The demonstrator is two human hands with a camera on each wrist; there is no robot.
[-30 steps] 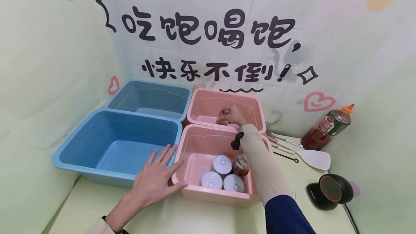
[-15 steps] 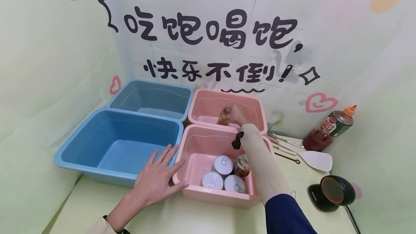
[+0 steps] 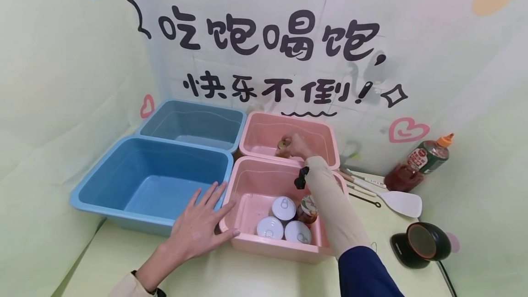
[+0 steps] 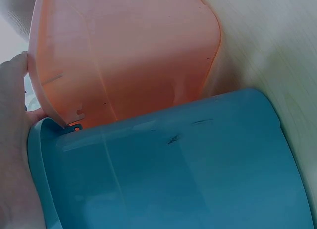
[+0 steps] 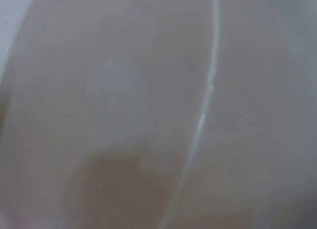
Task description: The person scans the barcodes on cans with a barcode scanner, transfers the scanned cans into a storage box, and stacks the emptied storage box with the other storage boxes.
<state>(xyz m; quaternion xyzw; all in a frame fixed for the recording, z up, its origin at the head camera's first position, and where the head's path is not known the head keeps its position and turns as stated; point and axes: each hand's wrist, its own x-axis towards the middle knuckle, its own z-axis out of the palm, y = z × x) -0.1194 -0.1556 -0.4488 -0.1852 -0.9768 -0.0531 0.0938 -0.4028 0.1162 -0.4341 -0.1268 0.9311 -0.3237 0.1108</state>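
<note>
My right hand (image 3: 298, 145) reaches into the back pink bin (image 3: 334, 148). Its fingers grip a small container with a round gold-brown top (image 3: 283, 144); the lower part is hidden, so its exact kind is unclear. With fingers spread, my left hand (image 3: 198, 228) rests across the adjoining rims of the front blue bin (image 3: 123, 223) and the front pink bin (image 3: 272, 251). Several white-topped pull-tab cans (image 3: 283, 208) stand in that pink bin beside a jar with a patterned lid (image 3: 308, 205). The right wrist view is blurred and shows no fingers clearly.
A back blue bin (image 3: 194, 123) adjoins the back pink one. On the right lie a white spatula (image 3: 400, 203) and other long utensils, near a red sauce bottle (image 3: 416, 164) and a black round device (image 3: 426, 242) with a cable. A printed backdrop encloses the table.
The view has shifted slightly. My right hand stays in the back pink bin with small finger movements about the gold-topped container; my left hand keeps its place on the rims.
</note>
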